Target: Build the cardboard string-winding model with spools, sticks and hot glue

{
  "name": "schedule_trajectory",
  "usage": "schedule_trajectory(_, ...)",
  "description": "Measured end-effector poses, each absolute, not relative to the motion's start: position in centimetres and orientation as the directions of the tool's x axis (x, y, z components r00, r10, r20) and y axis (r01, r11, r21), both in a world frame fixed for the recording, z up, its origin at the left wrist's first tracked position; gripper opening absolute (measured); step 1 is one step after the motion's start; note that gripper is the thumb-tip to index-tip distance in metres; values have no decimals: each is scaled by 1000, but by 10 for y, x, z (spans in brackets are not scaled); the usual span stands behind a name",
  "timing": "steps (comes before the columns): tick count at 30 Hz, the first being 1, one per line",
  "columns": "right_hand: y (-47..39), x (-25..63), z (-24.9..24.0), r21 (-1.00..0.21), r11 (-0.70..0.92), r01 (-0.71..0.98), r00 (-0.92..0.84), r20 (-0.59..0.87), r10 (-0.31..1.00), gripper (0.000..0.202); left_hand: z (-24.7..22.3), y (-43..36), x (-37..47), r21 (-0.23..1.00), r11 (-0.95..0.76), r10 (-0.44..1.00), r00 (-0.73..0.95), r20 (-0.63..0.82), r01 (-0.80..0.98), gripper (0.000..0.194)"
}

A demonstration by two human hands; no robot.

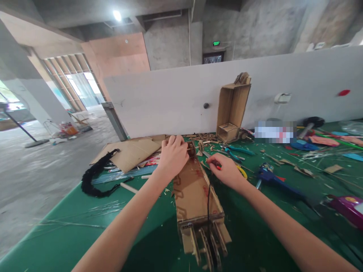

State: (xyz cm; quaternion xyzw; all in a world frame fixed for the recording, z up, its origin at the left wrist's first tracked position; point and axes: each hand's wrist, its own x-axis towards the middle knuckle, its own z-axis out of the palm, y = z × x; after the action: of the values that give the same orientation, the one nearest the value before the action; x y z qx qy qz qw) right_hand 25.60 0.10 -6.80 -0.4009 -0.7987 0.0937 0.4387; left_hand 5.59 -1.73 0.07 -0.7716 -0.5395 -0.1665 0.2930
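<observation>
A long cardboard box construction (195,192) lies on the green table in front of me, with upright cardboard strips (205,245) at its near end. My left hand (174,156) is closed over its far left end, beside a small round cardboard wheel (191,148); the fingertips are partly hidden. A black cord (209,204) runs along the box up towards my right hand (225,170). That hand is pinched closed at the box's right edge, with a red bit showing at the fingers. Scissors show around it, a blade (207,154) ahead and a yellow handle (242,172) behind.
Another cardboard box (234,109) stands upright against the white partition (164,102). Blue-handled pliers (235,153), a blue glue gun (272,181) and a purple object (347,209) are to the right. A black yarn bundle (95,177) and flat cardboard (127,153) lie left.
</observation>
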Motion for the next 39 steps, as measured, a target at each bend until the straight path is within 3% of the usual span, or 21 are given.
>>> schedule_trajectory(5, -2, 254, -66, -477, 678, 559, -310, 638, 704, 16, 3, -24, 53, -337, -224, 758, 381, 530, 914, 12)
schedule_trajectory(12, -6, 251, -62, -447, 697, 560, -351, 634, 689, 19, 13, -27, 44, -246, -309, 793, 392, 467, 919, 16)
schedule_trajectory(22, -5, 250, -67, -421, 706, 569, -403, 606, 686, 24, 23, -32, 29, -262, -421, 802, 491, 339, 868, 22)
schedule_trajectory(27, -4, 251, -68, -433, 683, 588, -400, 578, 711, 26, 31, -20, 14, -40, -468, 790, 438, 429, 883, 31)
schedule_trajectory(30, -4, 250, -67, -453, 643, 618, -371, 553, 746, 30, 30, -6, 1, 210, -453, 829, 322, 456, 866, 34)
schedule_trajectory(32, -7, 248, -65, -485, 604, 633, -348, 518, 781, 33, 25, 3, -7, 411, -392, 897, 242, 370, 823, 41)
schedule_trajectory(36, -19, 237, -57, -661, 561, 499, -372, 421, 827, 38, 13, 11, -18, 612, -300, 954, 232, 190, 732, 59)
schedule_trajectory(38, -26, 231, -52, -747, 558, 362, -426, 399, 812, 39, 11, 9, -18, 678, -295, 946, 306, 107, 673, 63)
schedule_trajectory(39, -29, 228, -50, -781, 543, 308, -443, 387, 808, 40, 13, 6, -17, 652, -328, 935, 332, 123, 683, 63)
